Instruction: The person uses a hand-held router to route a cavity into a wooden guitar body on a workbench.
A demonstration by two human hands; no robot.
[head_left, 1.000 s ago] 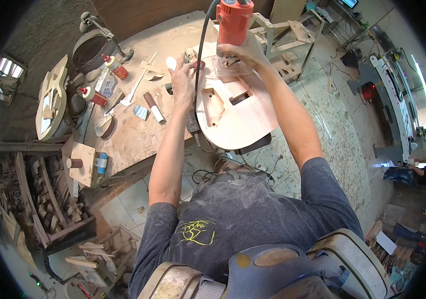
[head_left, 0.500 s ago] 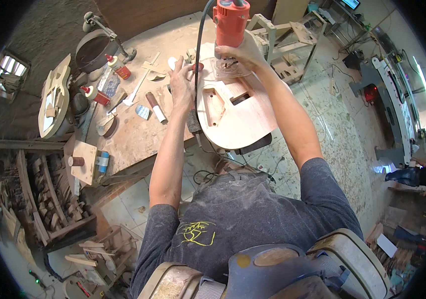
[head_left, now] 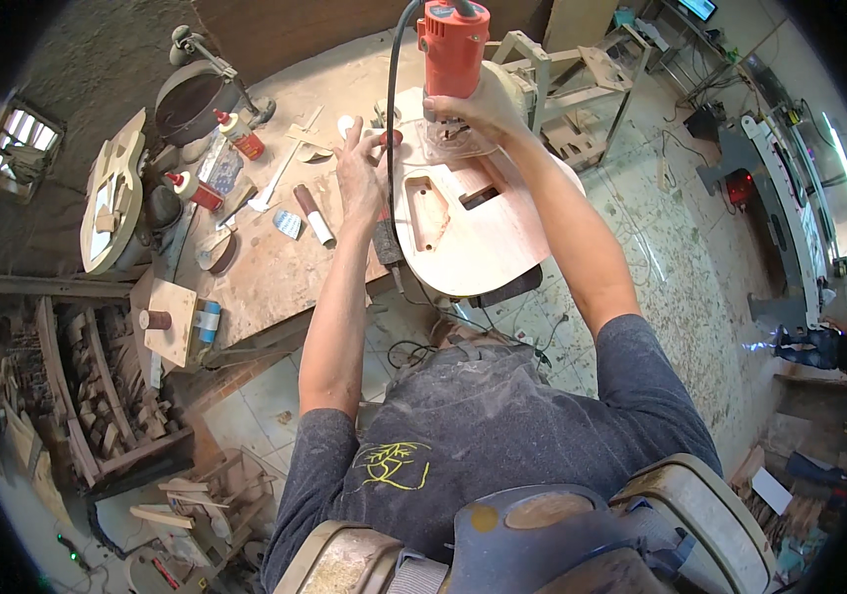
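Note:
A pale wooden guitar body [head_left: 488, 233] with cut-out cavities lies on the workbench [head_left: 265, 272]. On its far end stands an orange hand router [head_left: 453, 54] with a black cord. My right hand [head_left: 478, 104] grips the router's base. My left hand [head_left: 359, 173] rests on the body's left edge beside the router, fingers spread, with a red knob between two fingertips.
The bench's left part holds glue bottles [head_left: 240, 139], a rolled sandpaper tube [head_left: 312, 216], a blue block [head_left: 288, 224] and wooden offcuts. Another guitar body [head_left: 111, 203] leans at the far left. Wooden frames [head_left: 582, 89] stand behind; wood parts [head_left: 97, 386] fill the rack below.
The router and both hands have stayed on the far end of the guitar body, shifting only slightly. Nothing was picked up or let go.

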